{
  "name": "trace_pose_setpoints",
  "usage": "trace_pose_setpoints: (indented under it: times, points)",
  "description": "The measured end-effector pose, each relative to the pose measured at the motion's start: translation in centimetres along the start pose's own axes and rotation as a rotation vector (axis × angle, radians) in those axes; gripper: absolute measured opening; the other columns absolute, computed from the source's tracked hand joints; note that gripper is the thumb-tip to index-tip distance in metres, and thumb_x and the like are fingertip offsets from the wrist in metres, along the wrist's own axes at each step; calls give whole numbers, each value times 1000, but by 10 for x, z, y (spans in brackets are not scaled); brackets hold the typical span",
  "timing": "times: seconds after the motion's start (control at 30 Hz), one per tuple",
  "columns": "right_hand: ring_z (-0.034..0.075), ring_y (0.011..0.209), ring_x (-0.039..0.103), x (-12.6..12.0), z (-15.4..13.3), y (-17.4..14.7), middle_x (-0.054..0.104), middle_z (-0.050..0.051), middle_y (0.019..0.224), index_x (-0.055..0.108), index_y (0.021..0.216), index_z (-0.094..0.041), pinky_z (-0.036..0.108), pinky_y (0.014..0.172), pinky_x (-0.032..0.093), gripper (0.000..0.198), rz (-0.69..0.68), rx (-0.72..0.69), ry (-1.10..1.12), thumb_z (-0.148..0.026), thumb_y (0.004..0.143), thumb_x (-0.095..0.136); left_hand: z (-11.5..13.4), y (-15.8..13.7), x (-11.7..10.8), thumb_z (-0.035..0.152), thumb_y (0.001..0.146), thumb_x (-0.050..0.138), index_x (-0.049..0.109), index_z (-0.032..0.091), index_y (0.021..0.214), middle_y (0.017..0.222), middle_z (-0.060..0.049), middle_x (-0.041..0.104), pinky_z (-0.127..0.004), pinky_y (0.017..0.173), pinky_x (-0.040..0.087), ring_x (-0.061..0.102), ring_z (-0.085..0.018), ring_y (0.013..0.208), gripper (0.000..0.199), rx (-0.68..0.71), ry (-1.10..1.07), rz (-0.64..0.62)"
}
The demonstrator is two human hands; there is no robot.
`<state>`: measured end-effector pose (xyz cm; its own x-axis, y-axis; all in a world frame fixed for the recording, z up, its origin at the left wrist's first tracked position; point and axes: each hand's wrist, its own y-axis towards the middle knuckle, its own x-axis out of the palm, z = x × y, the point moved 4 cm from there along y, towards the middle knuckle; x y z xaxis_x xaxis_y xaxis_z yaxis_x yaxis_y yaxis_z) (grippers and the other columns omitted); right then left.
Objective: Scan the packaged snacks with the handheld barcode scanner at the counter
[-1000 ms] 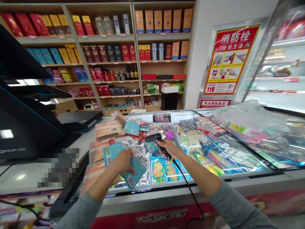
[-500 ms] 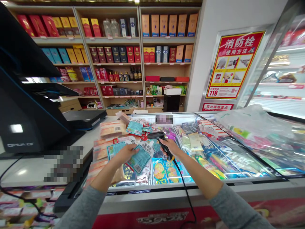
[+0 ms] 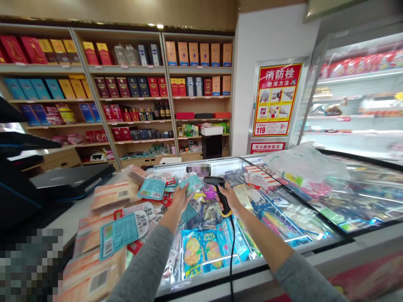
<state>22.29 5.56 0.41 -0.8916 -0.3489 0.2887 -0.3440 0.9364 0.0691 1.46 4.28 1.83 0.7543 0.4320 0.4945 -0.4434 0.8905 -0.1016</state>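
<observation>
My left hand (image 3: 179,202) is closed on the edge of a blue-and-white food packet (image 3: 192,184), just left of the scanner's head. My right hand (image 3: 229,199) grips a black barcode scanner (image 3: 214,181) by its handle, with the cable hanging down in front. Below my left hand, a similar packet (image 3: 189,212) lies on the freezer goods, partly covered by the hand. Two more such packets, one near (image 3: 123,233) and one farther back (image 3: 152,187), rest on the pile to the left.
Stacked clear-wrapped packs (image 3: 103,272) line the left side. A chest freezer with a glass top (image 3: 315,209) holds bagged goods, and a plastic bag (image 3: 305,163) lies on it. A black scale (image 3: 72,180) stands left. Box-filled shelves (image 3: 135,99) stand behind.
The view has turned right and upward. My left hand has moved from over the front packets to a packet close by the scanner. My right hand still holds the scanner.
</observation>
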Motion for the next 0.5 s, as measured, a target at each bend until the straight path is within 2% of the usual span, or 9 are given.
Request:
trace_pose_setpoints:
  times: [0.1,0.2,0.33,0.5]
  points:
    - [9,33,44,-13,13,6,56,-6,50,48,77,-23,23,32,35,62,8,2,31,-74,60,78,-10,10,2,8,52,87,59,20,89,85,-2,72,-33,85,59,72,-16,81,48,77,-29,-77]
    - [9,35,44,-16,21,11,57,-4,51,49,74,-21,23,33,35,63,17,24,69,-76,60,78,-16,14,-5,15,43,92,60,20,98,84,-2,73,-38,89,57,73,-20,82,65,178,15,-123]
    - [9,34,43,-4,23,16,55,-5,51,49,72,-22,23,33,34,64,-32,54,70,-76,59,79,-23,14,-14,24,45,92,61,20,106,84,-1,73,-39,89,56,73,-20,82,69,250,29,-118]
    - [8,34,43,12,29,8,54,-7,51,46,75,-23,22,32,33,64,-67,65,45,-77,61,77,-28,19,-20,25,49,87,60,22,107,87,0,72,-36,89,55,71,-18,82,64,350,50,-39]
